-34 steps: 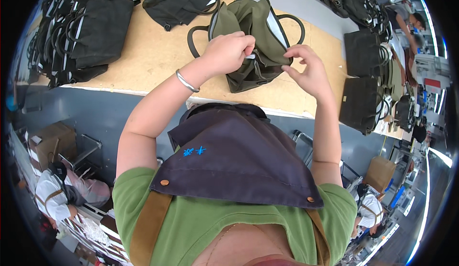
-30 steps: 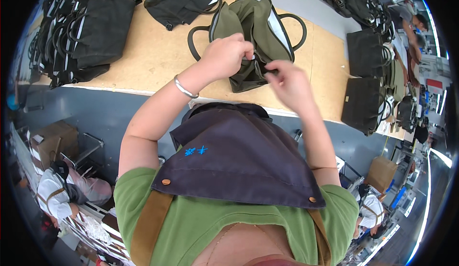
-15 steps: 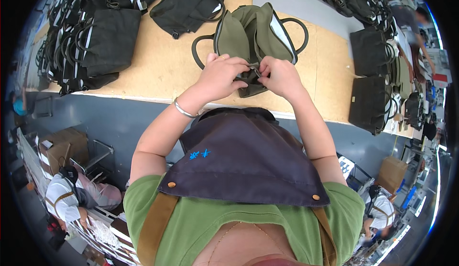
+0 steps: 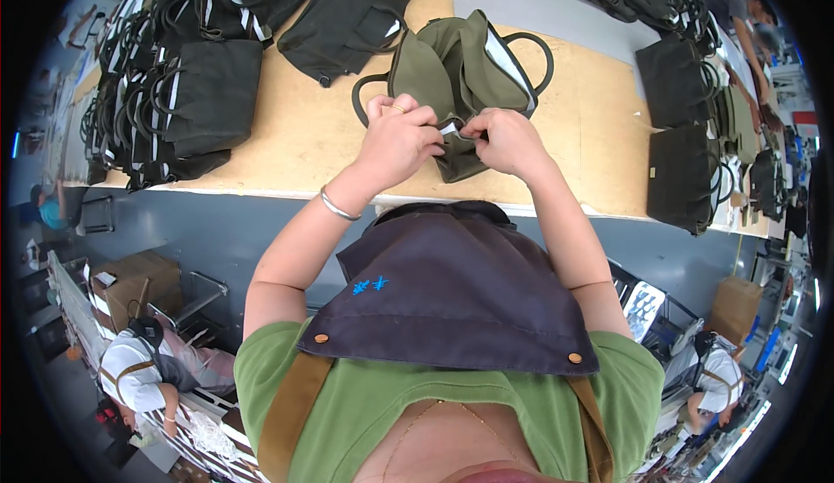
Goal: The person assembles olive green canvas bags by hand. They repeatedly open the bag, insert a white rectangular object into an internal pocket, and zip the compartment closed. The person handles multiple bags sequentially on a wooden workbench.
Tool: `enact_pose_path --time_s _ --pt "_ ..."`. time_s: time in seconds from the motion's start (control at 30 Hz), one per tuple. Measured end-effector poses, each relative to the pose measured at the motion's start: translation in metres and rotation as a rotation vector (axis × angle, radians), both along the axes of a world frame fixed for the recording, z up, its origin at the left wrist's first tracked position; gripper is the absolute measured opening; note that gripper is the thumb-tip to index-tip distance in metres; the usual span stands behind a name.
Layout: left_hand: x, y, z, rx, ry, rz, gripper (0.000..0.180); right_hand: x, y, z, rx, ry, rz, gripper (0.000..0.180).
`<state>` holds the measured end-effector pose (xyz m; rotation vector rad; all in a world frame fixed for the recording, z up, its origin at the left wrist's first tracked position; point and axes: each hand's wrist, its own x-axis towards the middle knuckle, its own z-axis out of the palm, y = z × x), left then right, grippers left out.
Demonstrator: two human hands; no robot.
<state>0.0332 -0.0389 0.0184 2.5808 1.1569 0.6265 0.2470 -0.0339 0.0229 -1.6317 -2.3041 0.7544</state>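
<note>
An olive-green handbag (image 4: 423, 70) with dark handles lies on the table in front of me, its mouth spread and its lining showing. My left hand (image 4: 401, 140) is closed on the bag's near edge, fingertips pinched at the left of a small gap. At the right of that gap my right hand (image 4: 506, 142) pinches the same edge between thumb and fingers. A small white patch (image 4: 449, 129) shows between the two hands. The dark bottom part of the bag hangs below them toward the table's front edge.
Many dark bags (image 4: 213, 92) are stacked at the left of the tan table (image 4: 304, 148). One dark bag (image 4: 343, 23) lies flat behind. More bags (image 4: 678, 170) stand at the right. Seated people (image 4: 135, 366) and a cardboard box (image 4: 143, 287) are beyond.
The fingertips of both hands have drawn slightly apart, and a white patch now shows between them. Both hands stay at the handbag's edge. The whole view has shifted a little.
</note>
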Motion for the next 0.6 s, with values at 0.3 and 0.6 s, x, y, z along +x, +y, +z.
enact_pose_path --time_s 0.3,0.6 --pt "-0.008 0.016 0.083 -0.044 -0.176 -0.088 0.015 0.011 0.017 0.086 -0.163 0.444 0.254 0.014" --pt "-0.009 0.013 0.086 -0.106 -0.088 -0.058 0.020 0.007 0.009 0.075 -0.227 0.464 0.112 0.015"
